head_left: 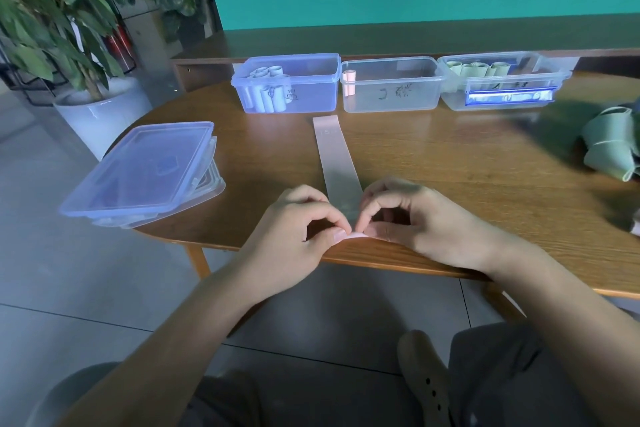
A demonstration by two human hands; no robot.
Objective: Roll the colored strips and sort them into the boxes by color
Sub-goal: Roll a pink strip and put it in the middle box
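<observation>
Pink strip (335, 158) lies lengthwise away from hands, seemingly flat.

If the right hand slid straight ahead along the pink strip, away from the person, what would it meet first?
Likely the clear plastic middle box holding one pink roll. The right hand pinches the flat pink strip, whose far end stops just short of it; depth is uncertain.

Your rounded wooden table (450, 163) carried three clear plastic boxes (391, 85), stacked translucent lids (138, 173), a flat pink strip (334, 152) and loose green strips (611, 146).
</observation>
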